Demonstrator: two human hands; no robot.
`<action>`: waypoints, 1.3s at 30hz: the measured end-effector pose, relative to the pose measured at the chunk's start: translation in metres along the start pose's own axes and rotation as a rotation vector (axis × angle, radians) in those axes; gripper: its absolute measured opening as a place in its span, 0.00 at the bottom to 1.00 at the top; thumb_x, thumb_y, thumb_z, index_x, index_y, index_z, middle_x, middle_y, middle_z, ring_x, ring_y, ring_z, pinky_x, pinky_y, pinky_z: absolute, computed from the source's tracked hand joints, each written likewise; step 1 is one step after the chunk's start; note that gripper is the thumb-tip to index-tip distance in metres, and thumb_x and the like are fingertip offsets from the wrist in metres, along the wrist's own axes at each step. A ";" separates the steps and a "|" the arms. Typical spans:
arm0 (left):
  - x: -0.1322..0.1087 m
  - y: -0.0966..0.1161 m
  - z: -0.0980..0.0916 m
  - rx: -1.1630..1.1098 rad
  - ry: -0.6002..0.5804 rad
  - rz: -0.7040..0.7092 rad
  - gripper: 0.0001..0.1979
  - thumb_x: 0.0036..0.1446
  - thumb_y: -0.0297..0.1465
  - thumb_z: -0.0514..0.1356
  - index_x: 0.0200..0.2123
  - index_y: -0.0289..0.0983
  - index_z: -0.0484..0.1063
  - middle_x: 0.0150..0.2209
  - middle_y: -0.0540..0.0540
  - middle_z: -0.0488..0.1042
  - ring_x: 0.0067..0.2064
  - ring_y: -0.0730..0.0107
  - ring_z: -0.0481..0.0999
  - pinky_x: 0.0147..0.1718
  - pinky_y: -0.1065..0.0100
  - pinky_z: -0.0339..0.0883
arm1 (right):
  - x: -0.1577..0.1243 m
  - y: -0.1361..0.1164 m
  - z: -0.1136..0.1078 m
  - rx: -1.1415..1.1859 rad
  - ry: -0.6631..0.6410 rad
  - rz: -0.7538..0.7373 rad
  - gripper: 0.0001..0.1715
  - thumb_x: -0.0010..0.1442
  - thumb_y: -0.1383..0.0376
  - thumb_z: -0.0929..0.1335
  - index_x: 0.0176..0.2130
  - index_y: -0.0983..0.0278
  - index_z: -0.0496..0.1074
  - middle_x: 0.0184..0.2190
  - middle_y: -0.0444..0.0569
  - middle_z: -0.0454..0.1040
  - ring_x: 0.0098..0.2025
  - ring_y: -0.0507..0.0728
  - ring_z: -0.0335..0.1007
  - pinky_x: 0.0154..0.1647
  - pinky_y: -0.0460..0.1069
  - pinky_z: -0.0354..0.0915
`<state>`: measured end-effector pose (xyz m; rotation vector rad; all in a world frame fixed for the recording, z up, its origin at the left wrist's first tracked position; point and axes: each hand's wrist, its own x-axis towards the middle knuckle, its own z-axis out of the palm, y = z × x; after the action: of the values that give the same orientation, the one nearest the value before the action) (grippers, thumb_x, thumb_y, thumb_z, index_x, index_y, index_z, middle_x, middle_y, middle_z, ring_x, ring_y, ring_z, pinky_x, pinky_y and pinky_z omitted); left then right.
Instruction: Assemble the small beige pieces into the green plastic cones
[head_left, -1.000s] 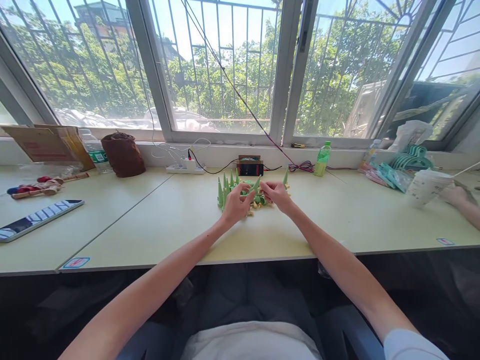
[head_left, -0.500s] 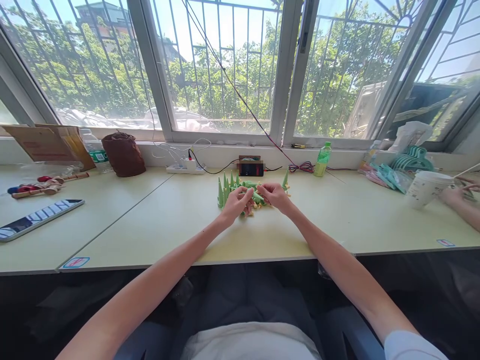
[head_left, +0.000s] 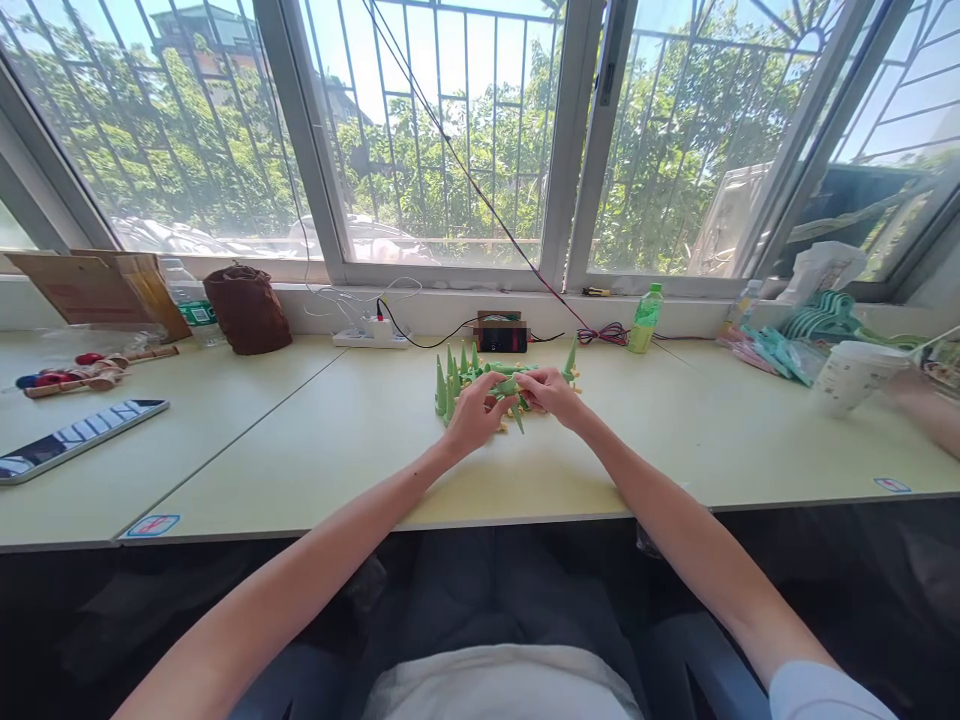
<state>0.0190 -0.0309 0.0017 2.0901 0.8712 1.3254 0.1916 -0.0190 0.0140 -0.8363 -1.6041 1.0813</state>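
Note:
My left hand [head_left: 478, 410] and my right hand [head_left: 551, 392] meet over the table, both closed on one small green cone [head_left: 517, 413]. The cone's narrow tip points down toward me, and its wide end lies between my fingers, partly hidden. Several pointed green cones [head_left: 441, 388] stand upright just left of my hands. More green pieces with small yellow parts lie behind and under my fingers. One more upright cone [head_left: 571, 356] stands beyond my right hand.
A phone [head_left: 502, 334] leans at the back, near a power strip [head_left: 372, 338] and a green bottle [head_left: 646, 320]. To the left are a brown pouch [head_left: 246, 310] and a tablet-like device [head_left: 79, 438]. At right, another person's hand [head_left: 926, 400] is beside a white cup [head_left: 855, 378].
The green cone between my hands has turned, so its tip now points down toward me. My left fingers have shifted slightly around it. The other person's hand has moved.

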 end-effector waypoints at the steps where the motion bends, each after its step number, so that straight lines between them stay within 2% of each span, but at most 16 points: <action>1: 0.000 0.001 0.000 -0.002 0.014 -0.001 0.14 0.57 0.38 0.62 0.43 0.38 0.65 0.33 0.50 0.70 0.18 0.82 0.66 0.17 0.75 0.60 | 0.001 0.001 0.000 -0.001 0.009 -0.007 0.30 0.54 0.46 0.70 0.18 0.64 0.60 0.14 0.38 0.53 0.14 0.44 0.44 0.13 0.44 0.41; 4: 0.001 0.002 0.001 -0.037 0.047 -0.026 0.18 0.58 0.40 0.61 0.47 0.40 0.61 0.40 0.48 0.70 0.18 0.83 0.67 0.16 0.76 0.60 | 0.003 0.006 -0.001 -0.003 0.058 -0.027 0.30 0.54 0.44 0.69 0.20 0.65 0.63 0.13 0.38 0.53 0.14 0.45 0.46 0.13 0.44 0.42; 6: 0.002 0.002 0.002 -0.071 0.063 -0.049 0.19 0.59 0.42 0.59 0.49 0.42 0.59 0.41 0.48 0.70 0.18 0.84 0.68 0.16 0.77 0.60 | 0.004 0.007 -0.002 0.005 0.096 -0.042 0.29 0.54 0.43 0.69 0.21 0.65 0.64 0.13 0.37 0.52 0.14 0.46 0.47 0.13 0.44 0.43; 9: 0.004 0.002 0.002 -0.128 0.103 -0.091 0.18 0.61 0.47 0.56 0.46 0.41 0.60 0.36 0.50 0.71 0.17 0.83 0.67 0.14 0.78 0.58 | 0.005 0.008 -0.002 0.020 0.144 -0.078 0.29 0.54 0.43 0.69 0.23 0.65 0.66 0.13 0.36 0.50 0.14 0.46 0.47 0.13 0.44 0.44; 11: 0.005 0.003 0.001 -0.195 0.106 -0.139 0.20 0.61 0.51 0.53 0.38 0.38 0.63 0.30 0.51 0.70 0.16 0.81 0.67 0.12 0.77 0.56 | 0.005 0.007 -0.003 0.026 0.154 -0.095 0.29 0.54 0.43 0.69 0.24 0.65 0.67 0.13 0.36 0.50 0.15 0.46 0.47 0.14 0.44 0.45; 15: 0.007 0.005 -0.001 -0.414 -0.035 -0.336 0.31 0.57 0.58 0.50 0.24 0.35 0.65 0.20 0.47 0.67 0.15 0.75 0.67 0.10 0.73 0.56 | 0.004 0.007 -0.002 0.010 0.106 -0.090 0.28 0.54 0.43 0.69 0.25 0.65 0.67 0.14 0.36 0.52 0.15 0.46 0.47 0.14 0.44 0.45; 18: 0.009 0.006 -0.003 -0.532 -0.115 -0.453 0.32 0.54 0.59 0.53 0.23 0.33 0.67 0.20 0.45 0.69 0.16 0.74 0.67 0.10 0.72 0.57 | 0.004 0.007 -0.001 -0.021 0.072 -0.082 0.27 0.53 0.43 0.69 0.26 0.64 0.67 0.13 0.36 0.52 0.15 0.46 0.47 0.14 0.45 0.46; 21: 0.009 0.005 -0.003 -0.601 -0.146 -0.499 0.30 0.54 0.56 0.57 0.24 0.32 0.70 0.22 0.44 0.70 0.17 0.75 0.67 0.11 0.73 0.59 | 0.004 0.007 -0.001 -0.027 0.064 -0.082 0.27 0.53 0.43 0.70 0.26 0.64 0.66 0.13 0.35 0.52 0.14 0.46 0.46 0.14 0.45 0.46; 28: 0.009 0.002 -0.005 -0.681 -0.180 -0.470 0.27 0.53 0.52 0.61 0.29 0.30 0.71 0.29 0.42 0.73 0.18 0.77 0.68 0.11 0.72 0.61 | 0.000 0.003 -0.002 -0.053 0.059 -0.096 0.27 0.53 0.43 0.69 0.26 0.64 0.65 0.12 0.35 0.51 0.14 0.47 0.47 0.14 0.45 0.46; 32: 0.007 0.004 -0.007 -0.638 -0.190 -0.444 0.25 0.52 0.50 0.63 0.34 0.32 0.70 0.31 0.44 0.74 0.19 0.77 0.69 0.13 0.73 0.61 | -0.001 0.002 -0.001 -0.046 0.044 -0.081 0.29 0.55 0.43 0.68 0.23 0.64 0.64 0.12 0.36 0.51 0.13 0.46 0.46 0.14 0.45 0.45; 35: 0.005 0.006 -0.008 -0.530 -0.203 -0.373 0.22 0.53 0.49 0.63 0.35 0.34 0.69 0.25 0.48 0.72 0.19 0.75 0.70 0.15 0.73 0.62 | -0.001 0.001 -0.002 -0.045 0.046 -0.059 0.30 0.55 0.43 0.68 0.21 0.64 0.62 0.11 0.37 0.51 0.13 0.46 0.45 0.13 0.46 0.44; 39: 0.001 0.004 -0.007 -0.348 -0.193 -0.263 0.19 0.53 0.46 0.64 0.33 0.36 0.66 0.16 0.53 0.66 0.17 0.73 0.69 0.15 0.73 0.62 | 0.000 0.002 -0.004 -0.032 0.043 -0.030 0.29 0.55 0.44 0.68 0.19 0.63 0.62 0.11 0.37 0.50 0.13 0.46 0.44 0.12 0.45 0.42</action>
<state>0.0140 -0.0321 0.0076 1.7336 0.7420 1.0337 0.1953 -0.0171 0.0124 -0.8491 -1.5972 1.0126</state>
